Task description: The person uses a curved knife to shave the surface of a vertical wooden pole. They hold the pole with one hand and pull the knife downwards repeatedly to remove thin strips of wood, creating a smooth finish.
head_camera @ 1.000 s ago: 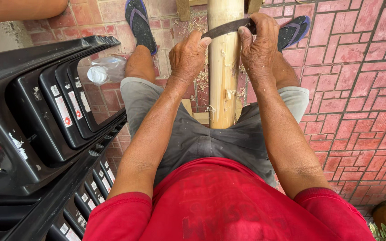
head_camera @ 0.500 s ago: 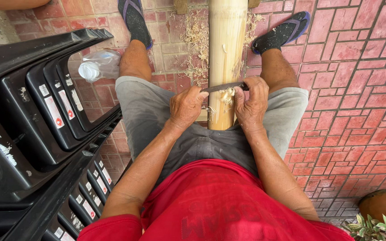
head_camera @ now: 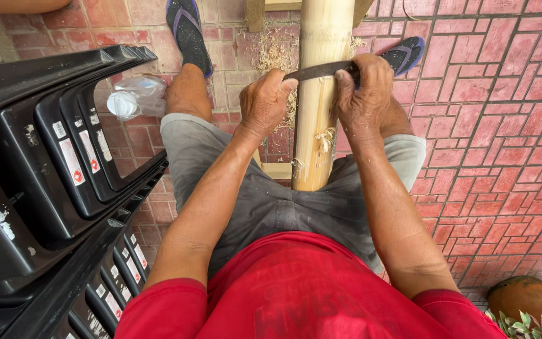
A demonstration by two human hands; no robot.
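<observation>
A thick pale bamboo pole [head_camera: 321,75] runs from between my knees away across the red brick floor. A dark curved blade [head_camera: 318,70] lies crosswise on the pole. My left hand [head_camera: 268,100] grips the blade's left end, and my right hand [head_camera: 362,94] grips its right end. Both hands sit on either side of the pole, partway up it. Thin curls of shaving [head_camera: 327,138] hang on the pole below the blade. I sit in grey shorts and a red shirt, feet in dark sandals.
A stack of black plastic chairs [head_camera: 45,182] fills the left side. A clear plastic bottle [head_camera: 133,97] lies by my left leg. Wood shavings [head_camera: 277,50] litter the bricks near a wooden support. A brown clay pot [head_camera: 528,298] with a plant stands at bottom right.
Both hands with the blade went down the pole toward me, then back up away from me. Fresh shavings now hang below the blade.
</observation>
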